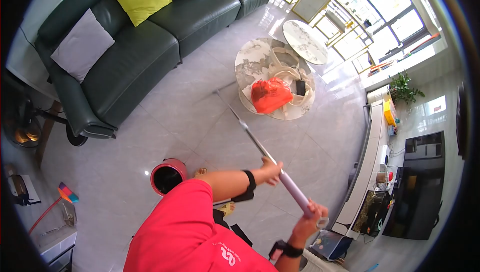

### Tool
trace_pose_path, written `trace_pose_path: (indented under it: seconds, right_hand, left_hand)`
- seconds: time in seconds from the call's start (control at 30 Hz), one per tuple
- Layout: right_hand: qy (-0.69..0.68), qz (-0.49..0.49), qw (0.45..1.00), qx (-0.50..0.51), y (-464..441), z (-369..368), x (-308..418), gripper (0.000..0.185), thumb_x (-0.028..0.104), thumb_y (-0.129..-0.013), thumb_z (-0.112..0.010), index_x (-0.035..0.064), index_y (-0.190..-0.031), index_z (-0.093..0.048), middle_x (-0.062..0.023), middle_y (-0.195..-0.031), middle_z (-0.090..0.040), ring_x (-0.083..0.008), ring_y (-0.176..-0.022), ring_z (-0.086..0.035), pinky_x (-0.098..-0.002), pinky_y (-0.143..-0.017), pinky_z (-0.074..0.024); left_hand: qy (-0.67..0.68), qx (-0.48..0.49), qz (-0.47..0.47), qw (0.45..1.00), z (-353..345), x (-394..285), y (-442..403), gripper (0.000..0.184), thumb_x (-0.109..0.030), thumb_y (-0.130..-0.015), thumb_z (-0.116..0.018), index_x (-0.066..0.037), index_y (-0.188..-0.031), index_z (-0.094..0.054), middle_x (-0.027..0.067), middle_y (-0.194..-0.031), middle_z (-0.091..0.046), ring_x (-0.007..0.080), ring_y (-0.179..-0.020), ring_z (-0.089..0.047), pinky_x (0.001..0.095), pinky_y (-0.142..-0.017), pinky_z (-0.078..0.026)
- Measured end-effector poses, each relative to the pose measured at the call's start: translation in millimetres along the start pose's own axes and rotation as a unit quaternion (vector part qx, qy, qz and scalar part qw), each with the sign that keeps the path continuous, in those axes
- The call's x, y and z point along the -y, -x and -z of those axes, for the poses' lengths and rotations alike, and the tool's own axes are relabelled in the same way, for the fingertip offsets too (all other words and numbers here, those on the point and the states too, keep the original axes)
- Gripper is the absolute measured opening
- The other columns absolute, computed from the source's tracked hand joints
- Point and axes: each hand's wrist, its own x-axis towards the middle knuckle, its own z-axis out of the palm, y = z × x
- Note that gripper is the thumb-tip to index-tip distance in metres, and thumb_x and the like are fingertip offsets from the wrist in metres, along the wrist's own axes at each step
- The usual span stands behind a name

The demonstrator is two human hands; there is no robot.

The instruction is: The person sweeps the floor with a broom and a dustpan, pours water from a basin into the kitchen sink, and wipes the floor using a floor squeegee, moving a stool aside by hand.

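Observation:
A long pole (295, 190) with a lilac handle and a thin metal shaft slants from the lower right up to the left, its far end near the floor by the round table. My left hand (271, 171) is wrapped around the pole where the lilac part meets the metal. Lower down, my right hand (310, 219) grips the handle close to its ringed end. Both wrists wear dark bands. A red bucket (169, 176) with a dark inside stands on the floor left of my left arm.
Round marble-topped table (247, 62) with a red plastic bag (270, 95) on it; second round table (305, 41) behind. Dark green sofa (135, 67) at upper left. Television (417, 184) and long low cabinet (359, 182) along the right. Red-handled broom (67, 193) at lower left.

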Motion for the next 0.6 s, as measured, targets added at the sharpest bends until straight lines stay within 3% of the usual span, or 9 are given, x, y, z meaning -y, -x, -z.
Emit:
trace_pose_path:
  seconds: [0.07, 0.1, 0.17, 0.27, 0.37, 0.4, 0.47, 0.57, 0.6]
  right_hand:
    - [0.005, 0.006, 1.000, -0.019, 15, 43, 26, 0.012, 0.011, -0.086, -0.048, 0.0073, -0.076, -0.041, -0.0021, -0.066, -0.045, -0.0123, -0.065, -0.047, -0.0355, -0.084, -0.0426]
    - [0.013, 0.014, 0.999, -0.037, 21, 64, 40, 0.013, 0.012, -0.086, -0.048, 0.0075, -0.077, -0.040, -0.0010, -0.063, -0.042, -0.0110, -0.061, -0.045, -0.0302, -0.076, -0.0447]
    - [-0.013, 0.017, 1.000, 0.003, 29, 119, 70, 0.014, 0.013, -0.087, -0.046, 0.0093, -0.079, -0.036, 0.0003, -0.064, -0.036, -0.0115, -0.062, -0.041, -0.0323, -0.079, -0.0434]
    - [0.003, -0.018, 0.992, -0.126, 50, 128, 152, 0.010, 0.002, -0.078, -0.048, 0.0073, -0.073, -0.040, -0.0047, -0.066, -0.041, -0.0176, -0.067, -0.043, -0.0325, -0.075, -0.0398]
    - [0.028, 0.021, 0.988, -0.150, 69, 176, 191, 0.009, 0.007, -0.081, -0.049, 0.0063, -0.076, -0.041, -0.0044, -0.066, -0.037, -0.0179, -0.069, -0.042, -0.0310, -0.071, -0.0397]
    - [0.028, 0.019, 0.988, -0.151, 71, 194, 200, 0.009, 0.007, -0.081, -0.049, 0.0063, -0.076, -0.041, -0.0044, -0.066, -0.037, -0.0179, -0.069, -0.042, -0.0310, -0.071, -0.0397]
    - [0.143, 0.179, 0.965, -0.125, 75, 228, 214, 0.017, 0.018, -0.085, -0.048, 0.0062, -0.076, -0.041, -0.0036, -0.064, -0.033, -0.0170, -0.065, -0.041, -0.0288, -0.063, -0.0385]
    - [0.216, 0.152, 0.954, -0.145, 60, 223, 239, 0.026, 0.028, -0.088, -0.047, 0.0074, -0.074, -0.039, -0.0023, -0.063, -0.031, -0.0154, -0.059, -0.038, -0.0275, -0.057, -0.0361]
    - [0.213, 0.141, 0.956, -0.145, 53, 223, 237, 0.026, 0.028, -0.088, -0.047, 0.0074, -0.074, -0.039, -0.0023, -0.063, -0.031, -0.0154, -0.059, -0.038, -0.0275, -0.057, -0.0361]
  left_hand:
    - [-0.031, 0.060, 0.050, 0.996, -33, 32, 26, 0.051, -0.040, -0.080, -0.047, -0.004, -0.109, -0.023, 0.0116, -0.071, -0.053, 0.0221, -0.051, -0.056, 0.0458, -0.047, -0.051]
    - [-0.037, 0.108, 0.072, 0.991, -48, 47, 37, 0.055, -0.038, -0.081, -0.047, -0.003, -0.106, -0.014, 0.0140, -0.076, -0.055, 0.0227, -0.051, -0.058, 0.0454, -0.048, -0.052]
    - [-0.059, 0.115, 0.084, 0.988, -81, 71, 78, 0.061, -0.047, -0.083, -0.046, -0.003, -0.109, -0.013, 0.0115, -0.079, -0.053, 0.0239, -0.062, -0.061, 0.0432, -0.052, -0.053]
    - [-0.086, 0.198, 0.177, 0.960, -130, 110, 122, 0.070, -0.058, -0.083, -0.040, -0.003, -0.118, -0.015, 0.0145, -0.092, -0.051, 0.0260, -0.071, -0.061, 0.0431, -0.059, -0.053]
    - [-0.108, 0.353, 0.204, 0.907, -165, 147, 137, 0.077, -0.064, -0.082, -0.035, -0.003, -0.127, -0.024, 0.0171, -0.101, -0.050, 0.0281, -0.085, -0.060, 0.0409, -0.066, -0.051]
    - [-0.100, 0.447, 0.208, 0.864, -171, 146, 153, 0.078, -0.067, -0.081, -0.034, -0.005, -0.128, -0.028, 0.0177, -0.106, -0.050, 0.0285, -0.091, -0.058, 0.0394, -0.068, -0.050]
    - [-0.106, 0.564, 0.215, 0.790, -178, 145, 168, 0.082, -0.072, -0.078, -0.036, -0.010, -0.131, -0.033, 0.0181, -0.116, -0.048, 0.0288, -0.104, -0.053, 0.0375, -0.073, -0.048]
    - [-0.160, 0.574, 0.155, 0.788, -180, 168, 143, 0.082, -0.071, -0.077, -0.039, -0.008, -0.131, -0.033, 0.0168, -0.117, -0.049, 0.0281, -0.104, -0.053, 0.0405, -0.077, -0.048]
    - [-0.161, 0.533, 0.128, 0.820, -170, 169, 133, 0.079, -0.067, -0.079, -0.042, -0.007, -0.130, -0.033, 0.0165, -0.117, -0.049, 0.0279, -0.103, -0.053, 0.0414, -0.078, -0.048]
